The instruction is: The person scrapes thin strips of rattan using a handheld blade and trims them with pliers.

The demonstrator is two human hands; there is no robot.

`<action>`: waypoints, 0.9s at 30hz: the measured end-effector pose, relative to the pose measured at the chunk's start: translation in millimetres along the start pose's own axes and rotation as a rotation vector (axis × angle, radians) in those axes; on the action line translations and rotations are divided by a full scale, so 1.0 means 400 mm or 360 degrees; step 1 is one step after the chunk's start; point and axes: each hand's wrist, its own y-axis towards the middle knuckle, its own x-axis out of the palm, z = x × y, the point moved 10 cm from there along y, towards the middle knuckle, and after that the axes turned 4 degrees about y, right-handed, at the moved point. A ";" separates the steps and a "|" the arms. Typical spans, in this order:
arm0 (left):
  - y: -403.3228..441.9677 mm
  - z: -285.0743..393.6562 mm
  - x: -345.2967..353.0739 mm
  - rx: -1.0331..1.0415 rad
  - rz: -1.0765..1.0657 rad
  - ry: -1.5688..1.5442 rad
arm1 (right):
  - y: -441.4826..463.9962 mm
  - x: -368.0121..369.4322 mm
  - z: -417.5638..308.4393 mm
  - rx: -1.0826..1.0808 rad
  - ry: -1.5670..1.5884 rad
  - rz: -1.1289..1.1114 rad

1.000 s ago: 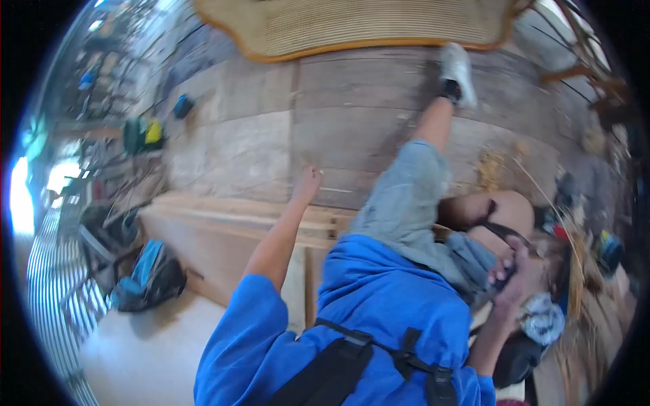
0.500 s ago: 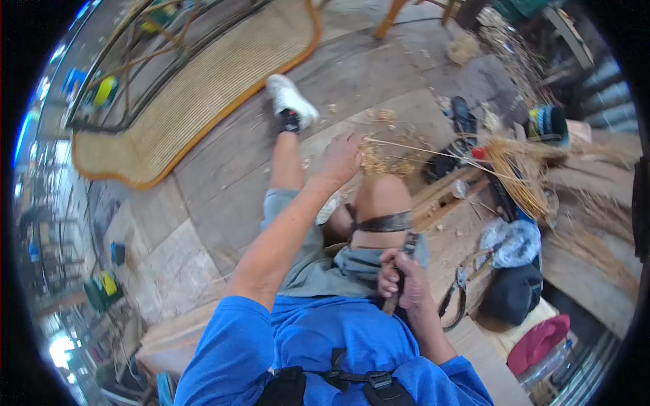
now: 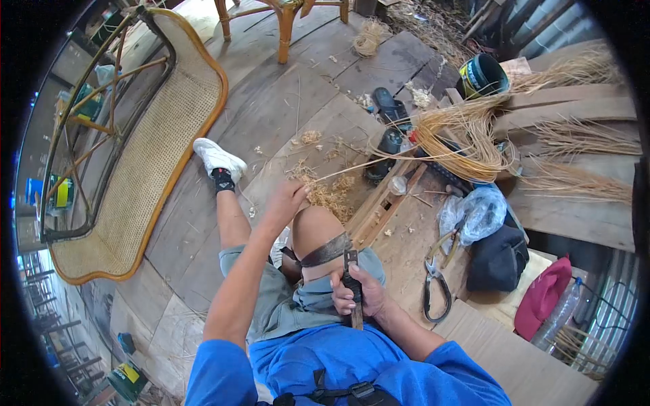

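My left hand (image 3: 286, 201) is closed in a pinch on the end of a thin cane strip (image 3: 345, 170), above my bent knee. The strip runs right toward a coiled bundle of cane (image 3: 467, 139). In my right hand (image 3: 359, 292) is a knife (image 3: 351, 267) with a dark wrapped handle, held upright over my thigh. A dark band (image 3: 326, 251) is wrapped around my leg just below the blade area. Curly shavings (image 3: 328, 193) lie on the floor beyond the knee.
A woven cane seat (image 3: 152, 145) stands at left. Scissors (image 3: 435, 291), a plastic bag (image 3: 482, 215), a black cap (image 3: 497, 258) and a red cap (image 3: 543, 298) lie at right. Sandals (image 3: 384, 152) and a green bucket (image 3: 482, 76) are farther back.
The view has swung toward the right side of the work area. My left hand has come across to the knee and is now closed on the strip. The knife remains in my right hand.
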 end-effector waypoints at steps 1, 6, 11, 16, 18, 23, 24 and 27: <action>-0.041 0.016 -0.028 -0.0120 -0.0074 -0.0007 | 0.004 0.002 -0.005 -0.0028 -0.0011 0.0032; -0.273 0.058 -0.117 -0.0286 -0.0079 -0.0269 | 0.022 0.045 -0.057 -0.0278 -0.0370 0.0362; -0.512 0.023 -0.066 -0.0712 -0.0478 -0.0902 | 0.055 0.087 -0.092 -0.0474 -0.0676 0.0559; -0.670 0.001 -0.077 -0.0913 -0.0449 -0.1241 | 0.088 0.045 -0.102 -0.0700 -0.0503 0.0748; -0.736 -0.068 -0.102 -0.1050 -0.0307 -0.1156 | 0.083 0.061 -0.152 -0.0850 -0.0537 0.0771; -0.868 -0.239 -0.166 -0.1192 0.0068 -0.0813 | 0.054 0.106 -0.277 -0.1097 -0.0749 0.0819; -0.878 -0.253 -0.178 -0.1221 0.0083 -0.0758 | 0.051 0.111 -0.295 -0.1127 -0.0842 0.0835; -0.884 -0.274 -0.203 -0.1242 0.0085 -0.0458 | 0.049 0.116 -0.322 -0.1182 -0.0999 0.0833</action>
